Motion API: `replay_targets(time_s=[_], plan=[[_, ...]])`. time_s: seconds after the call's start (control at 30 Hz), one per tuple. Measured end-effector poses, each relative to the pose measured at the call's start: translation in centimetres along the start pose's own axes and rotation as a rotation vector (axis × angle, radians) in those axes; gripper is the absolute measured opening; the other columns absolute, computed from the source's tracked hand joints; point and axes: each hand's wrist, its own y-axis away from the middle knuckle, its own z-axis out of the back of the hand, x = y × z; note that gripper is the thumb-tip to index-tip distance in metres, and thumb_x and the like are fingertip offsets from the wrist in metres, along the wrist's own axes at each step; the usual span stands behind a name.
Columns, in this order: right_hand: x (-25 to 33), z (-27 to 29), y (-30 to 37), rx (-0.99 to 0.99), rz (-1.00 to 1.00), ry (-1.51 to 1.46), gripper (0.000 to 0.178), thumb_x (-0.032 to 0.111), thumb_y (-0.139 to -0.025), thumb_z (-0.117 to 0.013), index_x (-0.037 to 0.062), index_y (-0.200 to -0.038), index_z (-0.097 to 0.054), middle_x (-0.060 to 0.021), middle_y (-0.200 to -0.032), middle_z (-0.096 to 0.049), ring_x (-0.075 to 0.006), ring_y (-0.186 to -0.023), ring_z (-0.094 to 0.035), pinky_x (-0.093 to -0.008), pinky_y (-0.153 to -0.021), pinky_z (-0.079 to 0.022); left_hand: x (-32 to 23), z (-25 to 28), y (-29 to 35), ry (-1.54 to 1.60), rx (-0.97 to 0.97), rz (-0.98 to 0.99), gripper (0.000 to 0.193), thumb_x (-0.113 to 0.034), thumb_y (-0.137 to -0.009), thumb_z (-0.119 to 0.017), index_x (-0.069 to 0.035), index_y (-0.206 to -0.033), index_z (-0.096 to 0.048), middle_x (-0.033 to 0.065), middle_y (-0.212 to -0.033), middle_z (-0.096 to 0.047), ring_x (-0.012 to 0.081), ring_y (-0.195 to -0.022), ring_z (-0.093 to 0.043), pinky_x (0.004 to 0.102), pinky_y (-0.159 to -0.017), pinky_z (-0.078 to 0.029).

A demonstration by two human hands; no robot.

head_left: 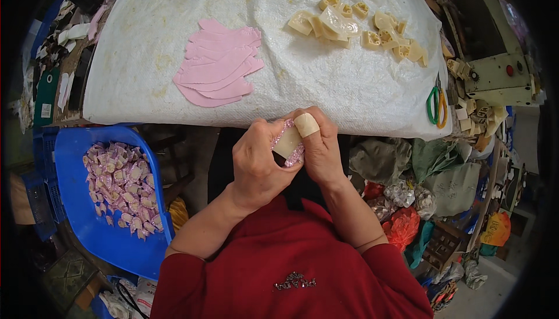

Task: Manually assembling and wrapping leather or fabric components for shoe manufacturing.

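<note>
In front of my body, at the table's near edge, both hands grip a cream block heel (286, 145) with glittery pink covering along its edges. My left hand (256, 153) is closed round its left side. Closed on the right side, my right hand (324, 147) presses with the thumb, which wears a cream finger cot (306, 125). The fingers partly hide the heel. Beyond the hands, overlapping pink sheet pieces (218, 65) lie on the white table cover (273, 80). Farther right is a loose group of bare cream block heels (386, 37).
A blue tub (96, 226) at my left holds many pink-covered heels (125, 185). Scissors (437, 106) with green and orange handles lie at the table's right edge. Plastic bags (402, 226) crowd the floor at right, below a pale machine box (499, 80).
</note>
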Motion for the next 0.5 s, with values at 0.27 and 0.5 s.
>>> replay_targets(time_s=[0.27,0.5], plan=[[-0.8,0.1,-0.1,0.178,-0.184,-0.568,0.035,0.030,-0.094,-0.053,-0.0005,-0.113,-0.055,-0.0088,-0.106,-0.059,-0.0173,-0.096,-0.056,-0.0319,-0.087,-0.045,0.7,0.4,0.2,0.006,-0.026,0.049,0.040,-0.002,-0.061,-0.078,0.001,-0.092,-0.052,0.0116,-0.072,-0.052,0.0264,-0.062,-0.058,0.0334,-0.055,-0.048],[-0.3,-1.9,-0.8,0.037,0.152,0.285,0.025,0.018,-0.095,-0.048,0.0022,-0.112,-0.056,-0.0113,-0.095,-0.062,-0.0188,-0.087,-0.060,-0.0305,-0.078,-0.047,2.1,1.6,0.8,-0.020,-0.049,0.086,0.043,-0.004,-0.062,-0.078,0.000,-0.096,-0.053,0.0125,-0.077,-0.054,0.0271,-0.067,-0.059,0.0330,-0.058,-0.049]])
